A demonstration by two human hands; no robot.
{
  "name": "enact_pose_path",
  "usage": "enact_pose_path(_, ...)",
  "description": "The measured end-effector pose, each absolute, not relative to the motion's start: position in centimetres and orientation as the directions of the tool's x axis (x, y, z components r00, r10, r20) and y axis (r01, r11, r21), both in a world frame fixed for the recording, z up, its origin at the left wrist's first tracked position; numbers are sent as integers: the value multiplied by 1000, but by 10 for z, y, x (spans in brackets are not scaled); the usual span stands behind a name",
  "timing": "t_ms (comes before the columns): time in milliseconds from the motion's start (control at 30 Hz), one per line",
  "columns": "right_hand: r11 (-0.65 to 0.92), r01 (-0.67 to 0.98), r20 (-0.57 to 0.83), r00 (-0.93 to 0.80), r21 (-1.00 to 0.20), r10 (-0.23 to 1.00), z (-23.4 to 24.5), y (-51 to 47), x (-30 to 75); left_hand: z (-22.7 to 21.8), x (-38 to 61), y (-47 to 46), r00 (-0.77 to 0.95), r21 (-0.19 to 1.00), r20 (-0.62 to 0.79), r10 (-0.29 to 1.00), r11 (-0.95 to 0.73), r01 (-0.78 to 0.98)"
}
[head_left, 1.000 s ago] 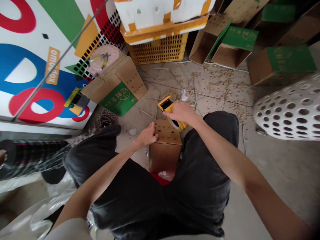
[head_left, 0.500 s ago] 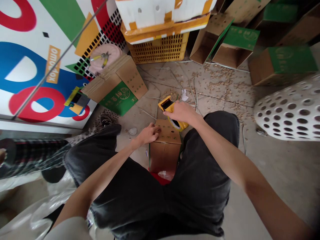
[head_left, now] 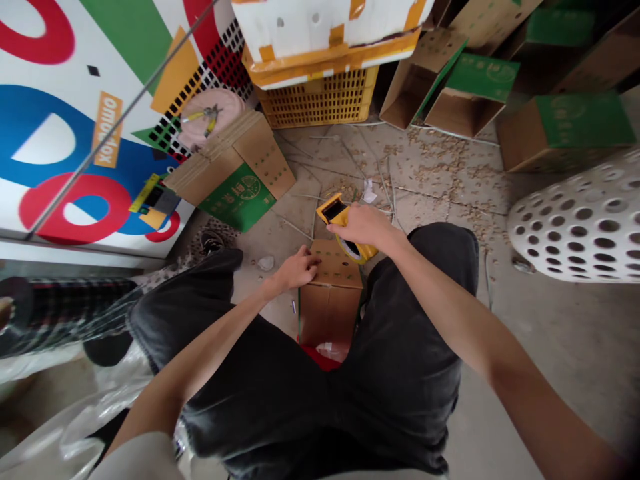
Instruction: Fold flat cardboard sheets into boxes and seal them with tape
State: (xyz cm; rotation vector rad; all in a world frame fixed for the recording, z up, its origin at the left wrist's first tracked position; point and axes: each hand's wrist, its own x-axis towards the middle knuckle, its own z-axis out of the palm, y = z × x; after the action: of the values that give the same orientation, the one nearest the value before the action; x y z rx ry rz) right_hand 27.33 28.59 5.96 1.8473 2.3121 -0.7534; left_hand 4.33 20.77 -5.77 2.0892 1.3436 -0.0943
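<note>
A cardboard box [head_left: 330, 310] stands between my knees, its brown top with small holes facing up. My left hand [head_left: 299, 268] has its fingers curled over the box's upper left edge. In my right hand [head_left: 367, 223] is a yellow carton stapler [head_left: 336, 211], gripped by its handle. The tool's lower end lies at the box's far right corner; whether it touches the cardboard I cannot tell. My right palm and fingers hide the middle of the tool.
A stack of flattened cartons [head_left: 240, 177] leans at the left, pliers [head_left: 205, 119] on a pink round object above it. Ahead stands a yellow crate [head_left: 320, 100] under a white foam box [head_left: 330, 27]. Open cartons [head_left: 470, 93] and a white perforated basket [head_left: 580, 220] are at right. Straps litter the floor.
</note>
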Motion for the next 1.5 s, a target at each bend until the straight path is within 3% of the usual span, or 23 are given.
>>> enact_pose_path(1133, 141, 947, -375, -247, -287, 893, 60, 285, 272, -58, 43, 208, 470, 457, -390, 792, -276, 845)
enact_pose_path(1500, 135, 948, -379, -243, -289, 893, 59, 285, 271, -83, 41, 212, 559, 606, -241, 793, -327, 725)
